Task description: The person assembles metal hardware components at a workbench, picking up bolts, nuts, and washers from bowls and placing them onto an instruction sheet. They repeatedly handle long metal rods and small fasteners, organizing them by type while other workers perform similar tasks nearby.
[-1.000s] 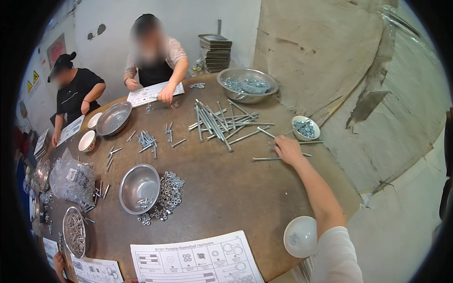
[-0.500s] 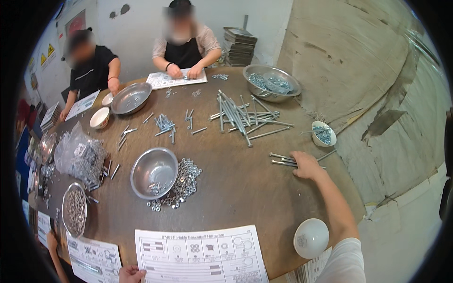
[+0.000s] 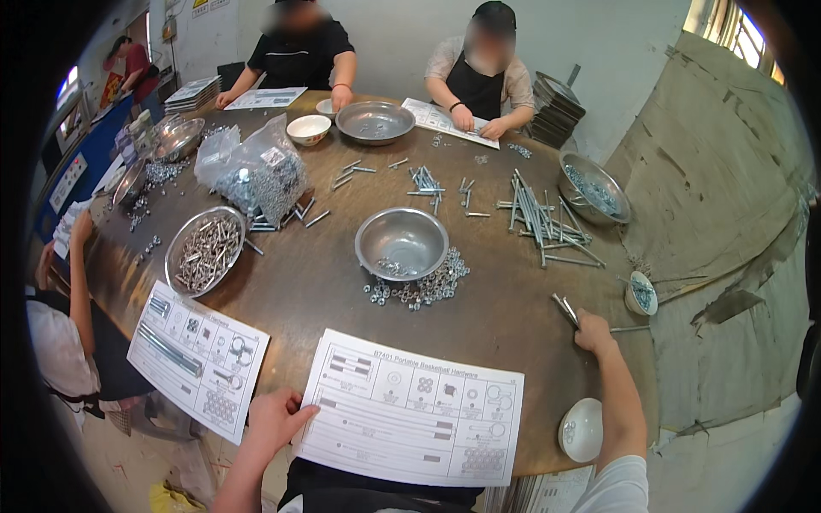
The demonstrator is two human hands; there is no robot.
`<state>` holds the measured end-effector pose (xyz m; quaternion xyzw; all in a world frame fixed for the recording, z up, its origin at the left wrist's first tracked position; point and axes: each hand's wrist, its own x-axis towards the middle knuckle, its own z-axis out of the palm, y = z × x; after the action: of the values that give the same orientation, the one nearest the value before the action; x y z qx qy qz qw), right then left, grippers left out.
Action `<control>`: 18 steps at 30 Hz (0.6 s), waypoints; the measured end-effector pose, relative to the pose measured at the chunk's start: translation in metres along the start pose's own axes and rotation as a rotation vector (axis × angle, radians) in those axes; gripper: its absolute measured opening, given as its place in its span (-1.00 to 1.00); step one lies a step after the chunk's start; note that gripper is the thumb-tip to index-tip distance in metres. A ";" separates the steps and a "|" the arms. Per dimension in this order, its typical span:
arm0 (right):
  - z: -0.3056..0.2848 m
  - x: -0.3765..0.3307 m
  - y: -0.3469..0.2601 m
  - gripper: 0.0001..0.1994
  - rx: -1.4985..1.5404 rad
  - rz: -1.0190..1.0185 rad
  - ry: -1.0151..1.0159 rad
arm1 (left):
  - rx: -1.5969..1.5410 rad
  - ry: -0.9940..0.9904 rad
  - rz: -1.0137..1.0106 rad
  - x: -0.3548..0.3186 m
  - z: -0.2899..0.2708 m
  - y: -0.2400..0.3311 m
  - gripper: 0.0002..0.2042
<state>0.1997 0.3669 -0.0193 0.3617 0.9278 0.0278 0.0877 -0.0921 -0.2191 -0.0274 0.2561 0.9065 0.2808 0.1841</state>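
The fingers of my right hand [image 3: 592, 332] are wrapped round a few long metal bolts [image 3: 564, 309] at the right side of the table; their heads stick out toward the left. One more long bolt [image 3: 631, 328] lies just beyond that hand. At the near edge, my left hand [image 3: 278, 421] pinches the left edge of a printed hardware sheet [image 3: 410, 409], thumb on top. A white bowl [image 3: 583, 419] with a few small metal parts inside stands beside my right forearm. Farther up is a pile of long bolts [image 3: 547, 224].
A steel bowl [image 3: 402, 235] stands mid-table with nuts [image 3: 428, 295] heaped round it. To its left are a bowl of short metal pins [image 3: 205, 252] and a plastic bag of hardware [image 3: 265, 175]. A small bowl [image 3: 641, 293] sits at the right edge. Co-workers sit round the table.
The view has swung left, so the table appears shifted right. My right hand has closed round the bolts, which now point up-left. More of my left hand shows at the sheet.
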 end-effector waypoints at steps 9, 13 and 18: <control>-0.084 -0.087 -0.235 -0.78 0.165 -0.422 0.131 | -0.057 -0.043 0.059 0.002 -0.010 -0.003 -0.65; -0.085 -0.113 -0.327 -0.83 0.137 -0.614 0.099 | -0.017 -0.050 0.095 0.008 -0.008 -0.006 -0.62; -0.049 -0.130 -0.391 -0.84 0.020 -0.667 0.168 | -0.021 -0.086 0.055 0.006 -0.010 -0.002 -0.62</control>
<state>0.0242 -0.0079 0.0022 0.0357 0.9991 0.0183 0.0116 -0.1018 -0.2209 -0.0220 0.2908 0.8874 0.2838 0.2179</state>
